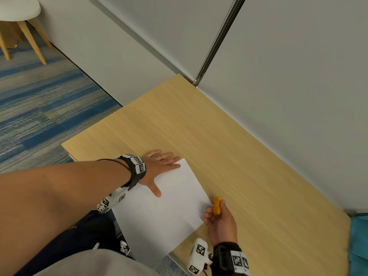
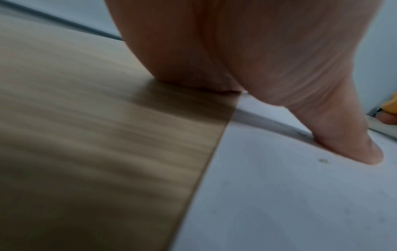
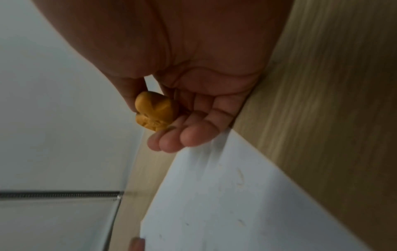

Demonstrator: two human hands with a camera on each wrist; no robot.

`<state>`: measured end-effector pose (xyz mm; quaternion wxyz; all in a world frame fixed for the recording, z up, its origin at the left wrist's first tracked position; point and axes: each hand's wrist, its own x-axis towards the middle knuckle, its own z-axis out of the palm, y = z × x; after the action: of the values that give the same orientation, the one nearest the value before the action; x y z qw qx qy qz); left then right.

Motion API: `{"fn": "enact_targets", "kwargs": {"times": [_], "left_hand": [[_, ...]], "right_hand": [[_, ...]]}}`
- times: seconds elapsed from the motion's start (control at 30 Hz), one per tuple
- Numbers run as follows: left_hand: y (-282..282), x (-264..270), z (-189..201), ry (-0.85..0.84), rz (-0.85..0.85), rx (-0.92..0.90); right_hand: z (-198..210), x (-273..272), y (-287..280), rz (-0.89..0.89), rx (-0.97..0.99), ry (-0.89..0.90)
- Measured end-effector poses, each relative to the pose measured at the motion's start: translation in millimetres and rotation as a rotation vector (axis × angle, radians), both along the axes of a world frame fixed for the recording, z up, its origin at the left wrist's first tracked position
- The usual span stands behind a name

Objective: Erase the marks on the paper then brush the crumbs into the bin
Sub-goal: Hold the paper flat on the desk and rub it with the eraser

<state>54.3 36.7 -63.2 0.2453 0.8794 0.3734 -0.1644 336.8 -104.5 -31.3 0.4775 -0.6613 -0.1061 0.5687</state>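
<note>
Head view: left hand [image 1: 159, 168] is lying flat, fingers straight, pinning the paper [image 1: 171, 208] on the desk [image 1: 239, 156]; right hand [image 1: 220, 220] is pinching the orange eraser [image 1: 217, 205] at the paper's right edge.

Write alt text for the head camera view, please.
A left hand presses flat on a white paper sheet on a light wooden table, while the right hand holds a small orange eraser at the sheet's edge.
</note>
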Motion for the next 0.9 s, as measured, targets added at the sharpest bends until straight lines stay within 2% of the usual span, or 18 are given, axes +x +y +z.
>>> {"fn": "enact_targets", "kwargs": {"times": [0.1, 0.2, 0.33, 0.53, 0.9], "left_hand": [[-0.2, 0.1, 0.3, -0.005, 0.004, -0.004], [-0.8, 0.4, -1.2, -0.019, 0.013, 0.003], [-1.3, -0.8, -1.9, -0.023, 0.015, 0.007], [-1.5, 0.3, -2.8, -0.017, 0.008, 0.027], [-2.5, 0.4, -0.8, 0.009, -0.003, 0.041]], "right_hand": [[2.8, -10.9, -1.4, 0.093, 0.043, -0.126], [2.8, -14.6, -1.5, 0.108, 0.069, -0.182], [0.5, -9.3, -6.5, 0.056, 0.057, -0.146], [-5.6, -9.4, -10.9, 0.071, 0.065, -0.188], [-6.1, -1.3, -11.7, 0.012, 0.064, -0.059]]}}
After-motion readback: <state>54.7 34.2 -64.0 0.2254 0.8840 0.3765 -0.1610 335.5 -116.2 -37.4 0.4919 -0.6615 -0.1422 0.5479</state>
